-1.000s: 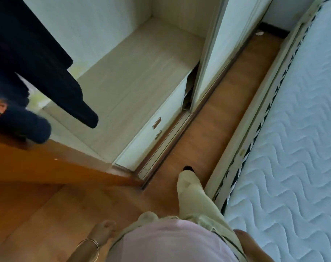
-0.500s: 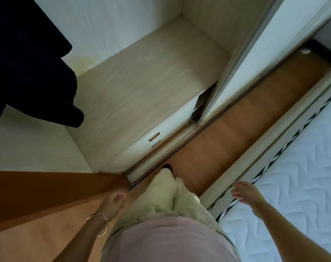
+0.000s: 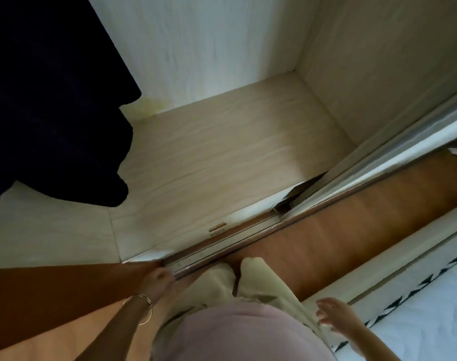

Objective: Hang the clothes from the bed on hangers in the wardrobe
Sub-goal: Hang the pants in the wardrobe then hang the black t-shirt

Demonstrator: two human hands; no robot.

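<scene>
I look down into the open wardrobe (image 3: 222, 157), a pale wood compartment with a bare floor panel. A dark navy garment (image 3: 47, 108) hangs at the upper left inside it; its hanger is out of frame. My left hand (image 3: 159, 281), with bangles on the wrist, hangs loosely curled near the wardrobe's bottom track and holds nothing. My right hand (image 3: 334, 317) is at my side with fingers spread, empty, beside the bed's edge. The bed (image 3: 430, 316) shows at the lower right as a white mattress with a black-and-white trim; no clothes on it are in view.
A sliding wardrobe door (image 3: 378, 162) stands at the right. Below the compartment is a drawer with a small handle (image 3: 218, 226). A brown wooden panel (image 3: 52, 290) crosses the lower left. A strip of wood floor (image 3: 352, 230) runs between wardrobe and bed.
My view has swung up and toward the wardrobe interior. My feet have stepped closer to the track. Both hands have come into view at my sides, the left one rising toward the track.
</scene>
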